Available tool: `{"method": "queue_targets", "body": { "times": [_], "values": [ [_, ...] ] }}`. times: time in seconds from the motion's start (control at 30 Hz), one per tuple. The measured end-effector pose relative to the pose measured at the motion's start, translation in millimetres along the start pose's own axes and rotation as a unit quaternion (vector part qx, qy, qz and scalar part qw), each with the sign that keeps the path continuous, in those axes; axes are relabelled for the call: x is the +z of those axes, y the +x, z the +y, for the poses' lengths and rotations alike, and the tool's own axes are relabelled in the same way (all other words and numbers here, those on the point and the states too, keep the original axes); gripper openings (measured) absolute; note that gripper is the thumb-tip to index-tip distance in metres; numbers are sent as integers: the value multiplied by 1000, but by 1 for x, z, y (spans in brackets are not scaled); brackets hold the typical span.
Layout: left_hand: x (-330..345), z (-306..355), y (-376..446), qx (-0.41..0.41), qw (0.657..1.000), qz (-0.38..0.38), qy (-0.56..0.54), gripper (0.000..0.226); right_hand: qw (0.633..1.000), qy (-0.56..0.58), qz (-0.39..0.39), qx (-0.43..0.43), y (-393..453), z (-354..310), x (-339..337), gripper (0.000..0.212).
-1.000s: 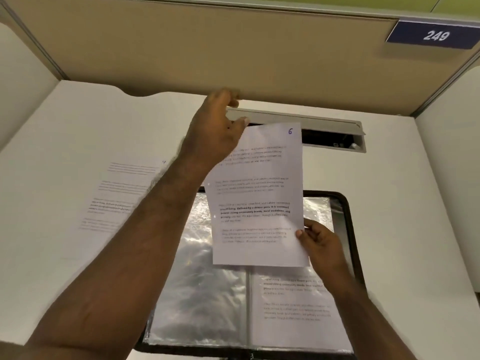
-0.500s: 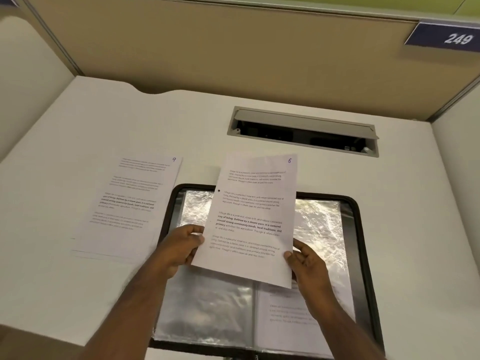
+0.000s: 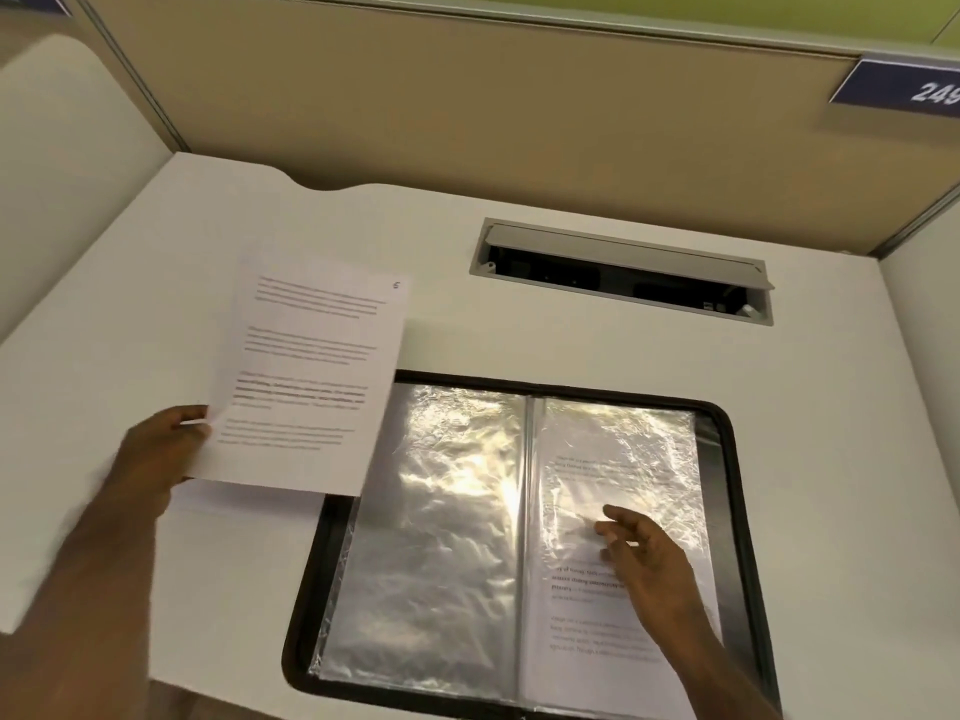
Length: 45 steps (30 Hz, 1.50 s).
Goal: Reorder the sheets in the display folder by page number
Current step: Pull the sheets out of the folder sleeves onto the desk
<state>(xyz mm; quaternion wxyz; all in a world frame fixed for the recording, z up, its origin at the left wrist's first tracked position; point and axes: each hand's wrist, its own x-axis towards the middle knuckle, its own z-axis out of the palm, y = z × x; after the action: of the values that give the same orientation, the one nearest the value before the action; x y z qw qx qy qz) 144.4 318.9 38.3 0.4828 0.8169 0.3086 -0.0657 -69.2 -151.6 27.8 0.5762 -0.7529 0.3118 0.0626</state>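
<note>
Head view: left hand (image 3: 156,459) alone now pinches sheet 6 (image 3: 306,376), swung left off the folder (image 3: 727,459); right hand (image 3: 649,558) released, fingers spread.

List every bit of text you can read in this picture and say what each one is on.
"6": handwritten at the top right corner of the loose sheet that the left hand holds.
"249": white digits on the dark blue sign on the partition, cut by the frame edge.
Printed paragraphs on the loose sheet: too blurred to read.
Printed text on the sheet in the right sleeve of the display folder: blurred, unreadable.
</note>
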Motion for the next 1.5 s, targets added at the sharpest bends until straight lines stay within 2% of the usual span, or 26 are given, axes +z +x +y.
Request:
{"method": "queue_targets", "body": {
  "times": [0.07,0.13,0.2,0.27,0.33,0.4,0.5,0.63,0.77,0.83,0.9,0.97,1.0,1.1,1.2,1.27,1.3,1.33,1.37,1.43,1.5],
  "values": [
    [-13,-7,16,-7,999,27,24,32,988,-129,68,-55,-5,17,-8,35],
    [-20,-14,26,-13,998,40,44,33,955,-264,122,-67,-13,35,-13,49],
    [-23,-23,32,-15,997,48,65,33,921,-368,131,7,-24,48,-11,65],
    [-25,-31,39,-10,994,55,90,33,886,-442,96,100,-33,51,-3,78],
    [-25,-40,48,1,992,56,110,33,863,-475,75,157,-36,59,5,83],
    [-23,-45,57,1,988,66,141,34,850,-491,69,178,-38,65,12,85],
    [-21,-47,66,6,984,69,163,35,872,-444,81,190,-40,70,20,82],
    [-24,-58,85,0,981,55,184,33,917,-348,111,161,-40,73,20,85],
    [-16,-49,82,0,958,124,257,35,964,-184,162,99,-47,73,21,89],
    [0,-30,63,47,951,150,265,35,970,-128,198,65,-52,67,20,93],
    [20,-15,40,128,951,149,237,34,970,-95,218,56,-56,63,17,98],
    [44,0,11,198,958,96,182,28,978,18,200,64,-57,52,12,97],
    [58,9,-10,206,967,46,143,24,979,80,179,62,-57,46,11,93],
    [107,38,-89,173,968,-167,71,28,987,135,87,-4,-64,16,15,77],
    [146,56,-171,121,918,-378,23,24,986,122,-64,-91,-72,-9,32,67],
    [167,58,-204,113,885,-452,21,55,973,87,-176,-118,-74,-21,43,62],
    [176,57,-214,124,881,-454,44,67,966,68,-223,-115,-75,-26,47,57],
    [183,57,-221,148,884,-437,76,70,961,47,-250,-112,-75,-29,48,51],
    [189,55,-222,175,892,-404,106,61,960,28,-252,-116,-76,-29,48,47],
    [191,51,-216,201,915,-327,127,30,975,-29,-176,-133,-74,-21,43,45],
    [184,42,-197,179,936,-280,118,19,985,-122,-72,-97,-67,-1,32,54]
  ]
}}
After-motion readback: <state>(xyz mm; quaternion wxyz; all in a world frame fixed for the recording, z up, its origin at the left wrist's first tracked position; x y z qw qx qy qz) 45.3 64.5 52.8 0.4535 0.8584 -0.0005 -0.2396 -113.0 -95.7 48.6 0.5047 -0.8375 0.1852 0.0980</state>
